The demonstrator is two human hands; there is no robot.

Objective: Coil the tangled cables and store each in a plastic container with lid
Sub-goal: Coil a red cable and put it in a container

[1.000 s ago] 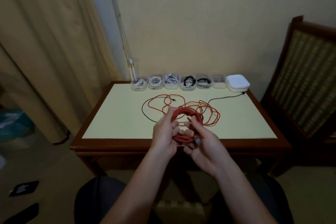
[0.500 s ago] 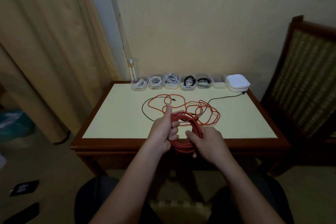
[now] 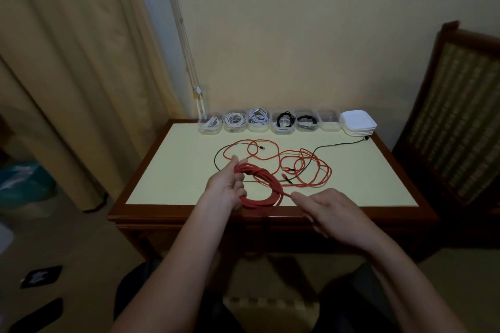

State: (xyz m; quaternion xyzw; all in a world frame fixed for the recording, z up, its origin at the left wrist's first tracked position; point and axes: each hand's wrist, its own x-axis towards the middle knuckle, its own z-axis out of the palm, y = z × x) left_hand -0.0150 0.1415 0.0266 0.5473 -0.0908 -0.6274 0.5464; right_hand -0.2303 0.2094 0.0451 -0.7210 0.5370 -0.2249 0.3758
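A red cable coil [image 3: 266,189] of several loops hangs over the near part of the table [image 3: 173,170]. My left hand [image 3: 227,187] grips the coil's left side. My right hand [image 3: 328,209] pinches the red strand that runs off the coil's lower right. More red cable [image 3: 311,167] lies loose and tangled behind the coil, crossed by a thin black cable [image 3: 331,145]. Along the far edge stands a row of clear plastic containers [image 3: 258,123], most holding coiled white or black cables; the rightmost one [image 3: 329,124] looks empty. A stack of white lids [image 3: 357,123] sits to its right.
A wooden chair [image 3: 460,105] stands right of the table. A beige curtain [image 3: 62,76] hangs on the left, with a wall close behind the table. My knees are under the near edge.
My right hand has left the coil and moved right, drawing a red strand out with it. The coil has dropped lower and opened wider; my left hand still holds it.
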